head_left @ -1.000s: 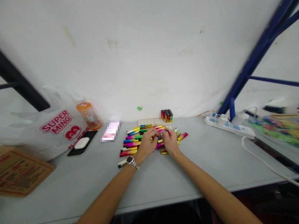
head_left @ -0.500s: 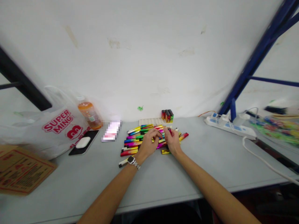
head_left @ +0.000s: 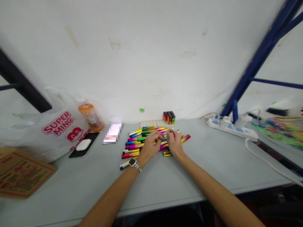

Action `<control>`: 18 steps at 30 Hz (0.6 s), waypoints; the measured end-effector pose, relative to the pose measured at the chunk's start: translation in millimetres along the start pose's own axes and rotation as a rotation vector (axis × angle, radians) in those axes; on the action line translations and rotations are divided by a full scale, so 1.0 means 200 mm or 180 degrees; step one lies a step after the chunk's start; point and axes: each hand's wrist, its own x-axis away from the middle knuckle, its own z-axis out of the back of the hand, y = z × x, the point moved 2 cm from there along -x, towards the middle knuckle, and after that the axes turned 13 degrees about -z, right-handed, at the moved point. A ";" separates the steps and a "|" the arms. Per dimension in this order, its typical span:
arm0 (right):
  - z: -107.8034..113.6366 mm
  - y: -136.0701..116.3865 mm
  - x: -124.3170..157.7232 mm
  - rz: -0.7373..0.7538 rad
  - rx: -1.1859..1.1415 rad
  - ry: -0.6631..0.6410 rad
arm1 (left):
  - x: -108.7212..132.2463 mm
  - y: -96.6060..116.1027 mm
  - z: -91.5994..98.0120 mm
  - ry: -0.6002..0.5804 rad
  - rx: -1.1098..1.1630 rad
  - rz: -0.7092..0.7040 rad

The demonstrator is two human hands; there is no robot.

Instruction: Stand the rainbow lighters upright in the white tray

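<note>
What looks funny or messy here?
I see no spill. The wall has brownish smudges and a green mark, odd on plain white. The pink thing beside the bottle is blurred into squares, which looks strange. By the watch, one white stick lies a little apart from the other sticks, as if it strayed.

A pale grey table [head_left: 213, 164] ran up to the wall and carried everything in a loose spread. Near its middle lay a pile of shiny, many-coloured tubes [head_left: 131, 155], mostly side by side, with a short gold piece [head_left: 167, 154] at the near edge. A white gridded tray [head_left: 151, 124] lay behind them, close to the wall. To the left were a blurred-out pinkish rectangle [head_left: 113, 132], a flat black slab [head_left: 79, 153], an orange bottle [head_left: 89, 116], a plastic bag [head_left: 35, 132] and a cardboard box [head_left: 23, 173]. A white power strip [head_left: 233, 130] lay to the right.
</note>
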 end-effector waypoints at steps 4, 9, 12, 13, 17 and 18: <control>0.00 0.00 0.00 -0.0001 0.0073 0.0034 | 0.00 0.01 0.00 0.0012 0.0002 -0.0002; -0.01 0.01 0.00 -0.0069 0.0105 0.0014 | 0.00 0.01 0.00 0.0027 -0.0057 -0.0015; -0.02 0.00 0.00 -0.0060 0.0149 -0.0039 | -0.01 0.00 0.01 0.0101 -0.0164 -0.0013; -0.02 -0.01 0.01 -0.0026 0.0158 -0.0079 | -0.01 0.00 0.02 0.0153 -0.0195 0.0007; -0.03 -0.02 0.03 0.0027 -0.0033 -0.0318 | -0.04 0.00 0.04 0.0349 -0.0083 0.0262; -0.03 -0.01 0.03 -0.0061 -0.0166 -0.0417 | -0.05 0.00 0.04 0.0352 -0.0010 0.0329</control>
